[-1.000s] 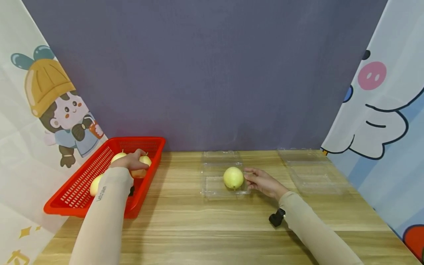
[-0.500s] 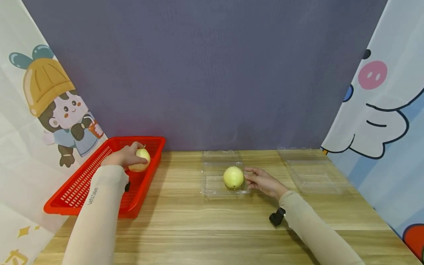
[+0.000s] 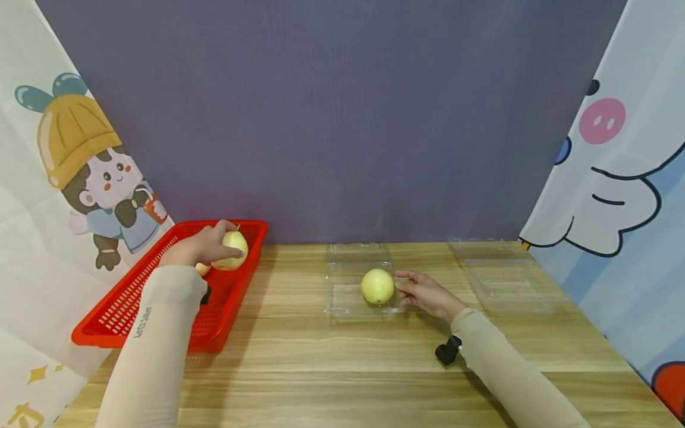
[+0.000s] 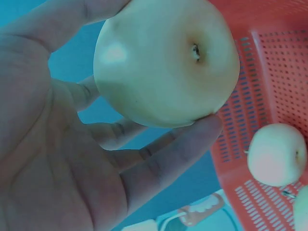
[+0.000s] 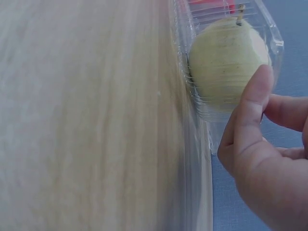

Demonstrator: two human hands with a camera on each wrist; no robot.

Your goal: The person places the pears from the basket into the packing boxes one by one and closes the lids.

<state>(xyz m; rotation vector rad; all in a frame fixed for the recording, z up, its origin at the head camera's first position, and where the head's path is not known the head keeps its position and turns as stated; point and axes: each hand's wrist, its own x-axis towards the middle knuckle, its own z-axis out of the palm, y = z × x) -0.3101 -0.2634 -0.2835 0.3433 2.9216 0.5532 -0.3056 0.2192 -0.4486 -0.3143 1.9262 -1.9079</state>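
Over the red basket [image 3: 225, 324], the left hand [image 3: 195, 246] grips a pale yellow pear [image 3: 233, 249]; in the left wrist view its fingers and thumb curve round the pear [image 4: 166, 62]. Another pear [image 3: 377, 287] sits in the right part of a clear plastic box [image 3: 345, 297] on the table. The right hand [image 3: 427, 294] is at the box's right side, close by that pear. In the right wrist view the right hand [image 5: 269, 159] has its bent fingers at the clear wall, with the pear [image 5: 226, 65] behind the plastic.
More pears [image 4: 277, 155] lie in the basket below the left hand. A second clear box [image 3: 508, 288] stands open at the right of the wooden table [image 3: 332, 380]. A grey-blue wall [image 3: 342, 119] rises behind, with printed cloths at both sides.
The left hand has lifted a pear from inside the basket to a higher place near its back right. The right hand and the boxed pear have stayed where they were.
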